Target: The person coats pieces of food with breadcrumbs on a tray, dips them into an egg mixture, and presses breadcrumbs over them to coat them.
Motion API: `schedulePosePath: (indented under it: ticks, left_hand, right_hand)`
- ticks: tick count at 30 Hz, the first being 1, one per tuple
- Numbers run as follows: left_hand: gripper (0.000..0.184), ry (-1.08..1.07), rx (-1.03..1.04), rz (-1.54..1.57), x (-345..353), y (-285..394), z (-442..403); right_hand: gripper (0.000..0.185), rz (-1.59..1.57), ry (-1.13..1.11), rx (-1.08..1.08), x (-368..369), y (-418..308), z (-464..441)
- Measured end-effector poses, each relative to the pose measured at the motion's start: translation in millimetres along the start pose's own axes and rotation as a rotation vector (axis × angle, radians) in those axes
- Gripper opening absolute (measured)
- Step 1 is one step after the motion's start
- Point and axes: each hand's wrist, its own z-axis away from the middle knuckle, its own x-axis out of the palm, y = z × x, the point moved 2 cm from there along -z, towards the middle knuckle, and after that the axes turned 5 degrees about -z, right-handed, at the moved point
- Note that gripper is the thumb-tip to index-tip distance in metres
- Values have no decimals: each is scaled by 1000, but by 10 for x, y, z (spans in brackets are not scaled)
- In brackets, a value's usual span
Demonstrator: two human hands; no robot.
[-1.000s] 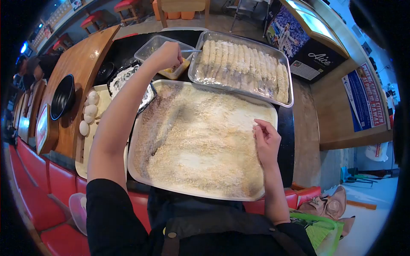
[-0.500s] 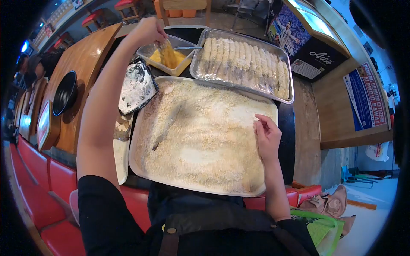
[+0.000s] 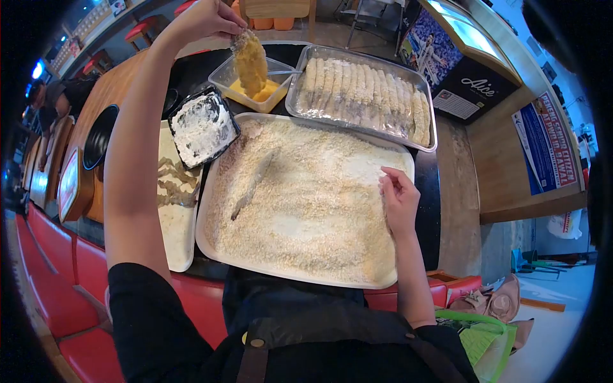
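1. Cream rectangular tray [image 3: 203, 241], left of the right hand [image 3: 400, 203], spread with coarse, dry breadcrumbs [image 3: 319, 198].
2. Clear plastic tub [image 3: 279, 94] of yellow liquid [image 3: 239, 87], below the left hand [image 3: 203, 22].
3. Right hand: fingers loosely curled together; whether gripping anything, cannot tell.
4. Left hand: pinched around the battered piece's top.
5. Battered piece [image 3: 250, 64]: hanging beneath that hand, oblong, wet, yellow.

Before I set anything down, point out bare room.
Bare: tabletop behind the flour, left of the egg tub; a narrow strip right of the crumb tray; the pale tray's near end. Crowded: around the egg tub, among flour, crumb tray and wrapped tray.
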Motion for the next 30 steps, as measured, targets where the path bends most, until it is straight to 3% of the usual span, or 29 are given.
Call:
schedulePosePath:
  ticks: [2,7,10,14,17,18,19,23,24,26,28,30]
  left_hand:
    - [15,-58,65,91,120,-418,-241]
    - [16,-187,-127,-219,776,-685,-133]
    - [16,-55,-33,-559,1085,-983,-132]
    - [16,-16,-29,-558,1239,-1291,-207]
    - [8,-43,-161,-248,1004,-1048,-164]
    - [9,-69,-120,-300,860,-909,-146]
    - [12,-80,-138,-165,724,-793,-128]
    - [17,-8,84,-220,241,-677,-263]
    - [21,8,-12,-397,54,-281,-72]
    - [20,-42,88,-512,-48,-120,-78]
    - [19,-118,173,-633,45,-15,-87]
    - [17,-231,270,-496,515,-170,-189]
  right_hand:
    - [18,3,15,15,-2,0,7]
    - [18,21,27,18,15,37,-3]
    - [18,47,32,26,3,12,2]
    - [17,42,33,21,16,-8,5]
    - [17,75,18,3,14,-20,-5]
    - [17,89,12,-3,8,-25,-6]
    - [17,85,14,-1,8,-23,-4]
    - [17,58,16,-6,4,2,-7]
    - [18,51,16,-10,2,8,-7]
    - [18,19,14,3,6,5,-3]
    - [18,10,15,7,6,1,-6]
    - [18,22,14,2,8,-2,-6]
